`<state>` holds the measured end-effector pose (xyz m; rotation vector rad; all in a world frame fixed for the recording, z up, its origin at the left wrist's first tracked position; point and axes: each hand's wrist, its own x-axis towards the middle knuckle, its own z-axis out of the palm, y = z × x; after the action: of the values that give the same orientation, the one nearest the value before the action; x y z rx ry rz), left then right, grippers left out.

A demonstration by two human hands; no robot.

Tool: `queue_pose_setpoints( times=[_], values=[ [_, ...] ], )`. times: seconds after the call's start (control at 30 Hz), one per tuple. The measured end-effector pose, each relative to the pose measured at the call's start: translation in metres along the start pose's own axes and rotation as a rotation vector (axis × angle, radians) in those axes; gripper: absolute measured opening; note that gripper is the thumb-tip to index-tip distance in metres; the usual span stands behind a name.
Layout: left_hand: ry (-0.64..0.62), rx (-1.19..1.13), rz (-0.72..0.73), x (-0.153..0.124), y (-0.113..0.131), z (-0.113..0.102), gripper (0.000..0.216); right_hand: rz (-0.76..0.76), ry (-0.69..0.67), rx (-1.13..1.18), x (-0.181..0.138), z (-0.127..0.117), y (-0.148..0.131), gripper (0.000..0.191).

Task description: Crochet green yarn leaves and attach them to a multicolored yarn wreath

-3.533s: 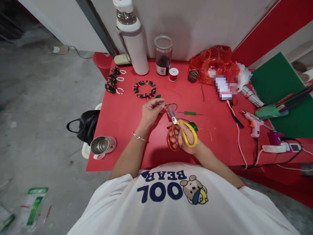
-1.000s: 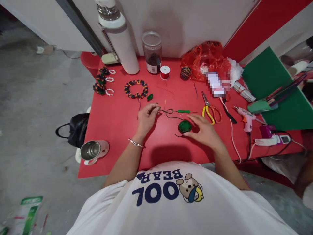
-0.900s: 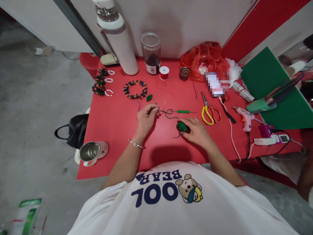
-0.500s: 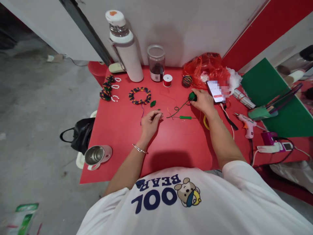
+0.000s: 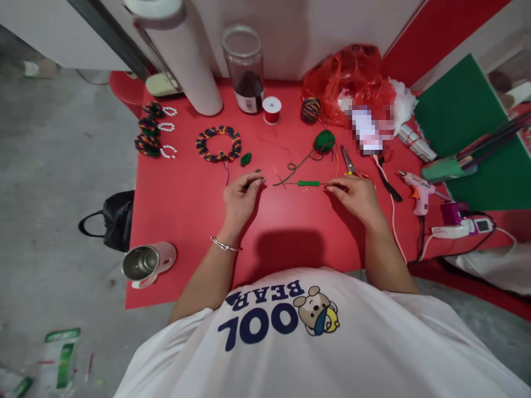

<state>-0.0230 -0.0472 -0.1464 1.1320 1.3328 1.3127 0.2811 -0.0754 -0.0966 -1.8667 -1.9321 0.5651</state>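
Note:
My left hand (image 5: 241, 200) is closed in a pinch, with a small dark green bit (image 5: 258, 171) showing at its fingertips; most of what it holds is hidden. My right hand (image 5: 357, 194) pinches the right end of a thin crochet hook with a green grip (image 5: 308, 183), which lies on the table. A green yarn ball (image 5: 324, 141) sits above, its loose strand (image 5: 302, 161) curling down toward the hook's left tip. A green leaf-shaped piece (image 5: 246, 159) lies just above my left hand. Scissors (image 5: 348, 161) lie partly behind my right hand.
On the red table (image 5: 199, 221) stand a white flask (image 5: 186, 61), a jar (image 5: 248, 77), a red thread spool (image 5: 272, 110) and a mug (image 5: 149, 262). A multicoloured crocheted ring (image 5: 218, 143) lies left. At right are a phone (image 5: 366, 130), a glue gun (image 5: 418, 190) and cables.
My right hand has let go of the green yarn ball and come down to the crochet hook's right end. The scissors are now uncovered. The view has tilted down; my left hand keeps its pinch.

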Motion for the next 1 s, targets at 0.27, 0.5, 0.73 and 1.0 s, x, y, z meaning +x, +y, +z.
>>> queue_pose_setpoints(
  times=[0.27,0.5,0.73,1.0],
  values=[
    [-0.119,-0.078,-0.068,-0.010,0.001,0.021,0.019,-0.136,-0.242,-0.165,-0.047,0.027,-0.022,0.020],
    [-0.143,-0.267,-0.200,-0.016,0.009,0.018,0.036,-0.232,-0.274,-0.467,-0.052,0.038,-0.039,0.028],
    [-0.186,-0.364,-0.218,-0.019,0.018,0.016,0.042,-0.302,-0.251,-0.522,-0.048,0.035,-0.033,0.029],
    [-0.187,-0.340,-0.243,-0.021,0.021,0.017,0.036,-0.412,-0.480,-0.684,-0.028,0.022,-0.057,0.031]
  ],
)
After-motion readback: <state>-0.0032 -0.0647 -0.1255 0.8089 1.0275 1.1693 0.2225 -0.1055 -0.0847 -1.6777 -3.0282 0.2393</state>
